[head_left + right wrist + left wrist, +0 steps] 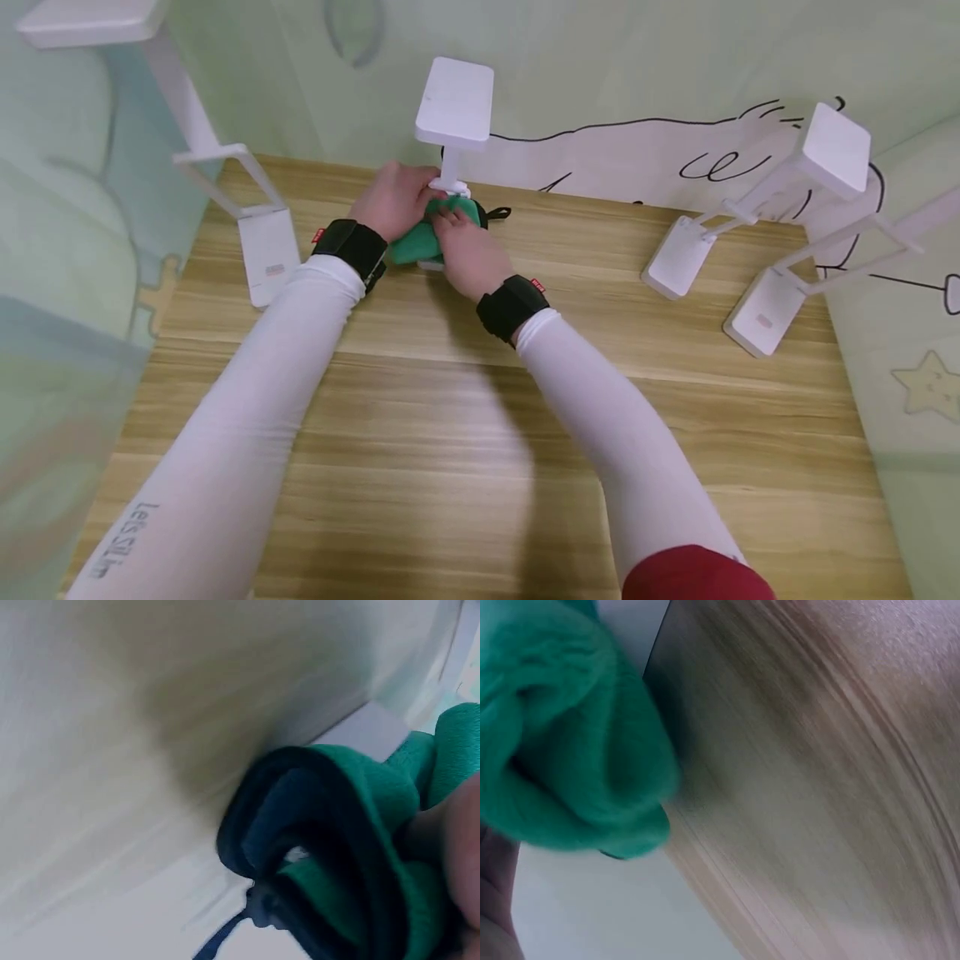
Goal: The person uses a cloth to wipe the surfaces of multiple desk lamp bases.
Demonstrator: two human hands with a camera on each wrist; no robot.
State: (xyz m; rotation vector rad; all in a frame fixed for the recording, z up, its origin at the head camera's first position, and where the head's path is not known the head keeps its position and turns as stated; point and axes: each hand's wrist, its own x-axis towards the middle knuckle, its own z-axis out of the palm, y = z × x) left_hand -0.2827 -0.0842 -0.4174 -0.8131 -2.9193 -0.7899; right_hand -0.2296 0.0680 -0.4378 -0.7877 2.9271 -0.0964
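Observation:
A bunched green cloth point(415, 243) with black trim and a black loop lies wrapped about the lower part of a white folding stand point(453, 100). My left hand point(392, 202) grips the cloth from the left, fingertips right at the stand's joint. From the right, my right hand point(474, 252) holds the cloth, its fingers over the green fabric. Folds of the cloth point(577, 750) fill the upper left of the left wrist view. In the right wrist view, the black edge point(251, 802) curls open beside my fingers. Most of the stand's base is hidden.
Another white stand point(268, 254) rises at the left of the wooden table point(420, 467). Two more, a nearer stand point(765, 312) and a farther stand point(678, 258), are on the right. Printed fabric walls point(600, 75) border the table at the back and sides.

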